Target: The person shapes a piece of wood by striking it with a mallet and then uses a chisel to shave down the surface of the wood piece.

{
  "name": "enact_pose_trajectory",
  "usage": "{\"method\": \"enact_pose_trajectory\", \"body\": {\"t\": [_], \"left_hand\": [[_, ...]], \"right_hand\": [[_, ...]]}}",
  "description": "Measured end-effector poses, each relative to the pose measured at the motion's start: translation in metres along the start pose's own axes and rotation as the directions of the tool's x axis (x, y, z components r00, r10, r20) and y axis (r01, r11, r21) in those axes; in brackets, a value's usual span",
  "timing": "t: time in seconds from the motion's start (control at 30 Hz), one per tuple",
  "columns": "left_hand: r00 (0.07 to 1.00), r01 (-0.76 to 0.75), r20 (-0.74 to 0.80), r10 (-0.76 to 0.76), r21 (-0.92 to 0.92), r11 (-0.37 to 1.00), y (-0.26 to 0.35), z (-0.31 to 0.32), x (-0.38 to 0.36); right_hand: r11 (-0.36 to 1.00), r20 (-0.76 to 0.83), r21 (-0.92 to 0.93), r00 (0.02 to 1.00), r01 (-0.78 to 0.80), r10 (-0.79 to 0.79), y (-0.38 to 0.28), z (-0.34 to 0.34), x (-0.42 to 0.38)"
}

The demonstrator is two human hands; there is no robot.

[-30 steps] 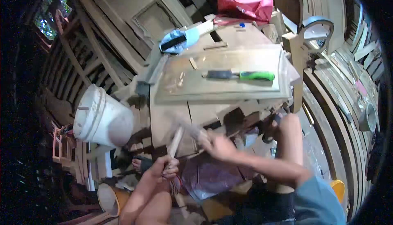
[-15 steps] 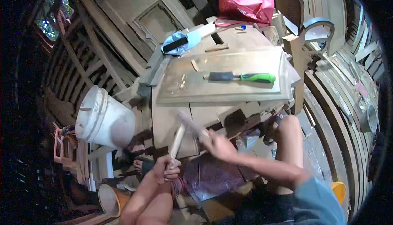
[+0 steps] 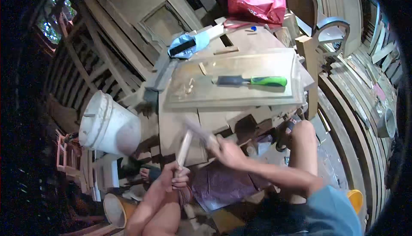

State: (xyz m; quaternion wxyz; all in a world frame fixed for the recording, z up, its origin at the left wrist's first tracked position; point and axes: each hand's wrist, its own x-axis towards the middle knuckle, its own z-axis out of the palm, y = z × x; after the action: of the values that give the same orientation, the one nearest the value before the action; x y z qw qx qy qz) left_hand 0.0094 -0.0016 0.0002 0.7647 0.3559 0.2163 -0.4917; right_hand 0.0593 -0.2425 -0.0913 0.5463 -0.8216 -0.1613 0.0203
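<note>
My left hand is closed around a pale wooden stick that points up and away from me, with its far end near the workbench edge. My right hand grips a flat greyish strip, blurred by motion; I cannot tell what kind of tool it is. The strip crosses the upper end of the stick at a slant. Beyond both hands, a chisel with a green handle lies on a framed wooden panel. Wood chips are scattered on the panel's left part.
A pink plastic bag sits at the back of the bench. Near it, a black block lies on a blue cloth. A white bucket stands at left, and a dark plastic sheet lies below my hands. Stacked boards fill the right.
Both hands keep nearly the same place and hold on the stick and the strip. The whole view has shifted very slightly.
</note>
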Motion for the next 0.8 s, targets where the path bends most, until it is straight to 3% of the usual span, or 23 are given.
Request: {"method": "enact_pose_trajectory", "body": {"t": [0.07, 0.1, 0.13, 0.23, 0.27, 0.33, 0.37, 0.4, 0.47, 0.5, 0.53, 0.6, 0.63, 0.67, 0.73, 0.77, 0.8], "left_hand": [[0.999, 0.036, -0.014, -0.036, 0.052, 0.998, -0.002, -0.013, 0.002], [0.996, 0.054, 0.067, -0.053, -0.026, 0.998, -0.005, -0.020, 0.004], [0.996, 0.061, 0.068, -0.058, -0.037, 0.997, -0.006, -0.015, 0.003], [0.994, 0.067, 0.087, -0.060, -0.074, 0.995, -0.004, -0.010, -0.002], [0.995, 0.055, 0.084, -0.050, -0.061, 0.997, -0.003, -0.009, -0.004], [0.998, -0.005, 0.058, 0.010, -0.085, 0.996, -0.008, -0.008, -0.004], [0.998, -0.064, 0.009, 0.066, -0.148, 0.987, -0.013, -0.007, -0.001], [0.998, -0.056, 0.010, 0.059, -0.162, 0.985, -0.017, -0.005, 0.002], [0.948, -0.249, -0.209, 0.240, -0.018, 0.968, -0.017, 0.005, 0.005], [0.932, -0.253, -0.230, 0.281, 0.143, 0.957, -0.015, 0.011, 0.005], [0.929, -0.264, -0.226, 0.293, 0.149, 0.953, -0.015, 0.008, 0.005], [0.963, -0.102, -0.215, 0.163, 0.266, 0.958, -0.017, 0.008, 0.006], [0.914, -0.115, -0.356, 0.196, 0.235, 0.965, -0.020, 0.023, 0.006], [0.915, -0.108, -0.361, 0.183, 0.219, 0.970, -0.018, 0.020, 0.007], [0.983, -0.024, -0.180, 0.031, 0.039, 0.999, -0.017, 0.010, 0.011], [0.983, 0.001, -0.185, 0.012, 0.072, 0.997, -0.017, 0.006, 0.013], [0.983, -0.008, -0.181, 0.022, 0.082, 0.997, -0.017, -0.001, 0.016]], "right_hand": [[0.983, 0.245, -0.126, 0.965, 0.130, -0.097, -0.012, -0.002, -0.027], [0.973, 0.257, -0.221, 0.966, 0.060, -0.001, -0.022, -0.013, -0.024], [0.986, 0.108, -0.161, 0.994, 0.038, -0.021, -0.013, -0.011, -0.010], [0.978, 0.084, 0.003, 0.974, -0.210, 0.209, -0.015, -0.012, 0.009], [0.995, 0.064, -0.022, 0.993, -0.101, 0.102, -0.005, 0.000, -0.004], [0.971, 0.215, -0.164, 0.967, 0.174, -0.137, -0.008, 0.003, -0.030], [0.979, 0.258, -0.153, 0.962, 0.134, -0.091, -0.014, -0.006, -0.030], [0.955, 0.173, -0.263, 0.980, 0.137, -0.093, -0.011, -0.007, -0.019], [0.988, 0.051, -0.153, 0.999, -0.009, 0.017, -0.012, -0.007, 0.005], [0.979, 0.049, -0.195, 0.998, 0.054, -0.046, -0.015, -0.008, 0.004], [0.983, 0.089, -0.185, 0.996, 0.017, 0.000, -0.021, -0.004, -0.006], [0.953, 0.304, -0.241, 0.947, 0.181, -0.103, -0.033, -0.016, -0.023], [0.927, 0.298, -0.338, 0.953, 0.160, -0.056, -0.017, -0.012, -0.017], [0.955, 0.167, -0.280, 0.985, 0.097, -0.051, -0.013, -0.015, -0.008], [0.969, 0.031, -0.245, 0.999, 0.036, -0.029, -0.006, -0.016, 0.011], [0.982, 0.088, -0.185, 0.995, -0.028, 0.045, -0.008, -0.009, 0.003], [0.956, 0.147, -0.290, 0.989, 0.047, -0.004, -0.009, -0.001, -0.014]]}}
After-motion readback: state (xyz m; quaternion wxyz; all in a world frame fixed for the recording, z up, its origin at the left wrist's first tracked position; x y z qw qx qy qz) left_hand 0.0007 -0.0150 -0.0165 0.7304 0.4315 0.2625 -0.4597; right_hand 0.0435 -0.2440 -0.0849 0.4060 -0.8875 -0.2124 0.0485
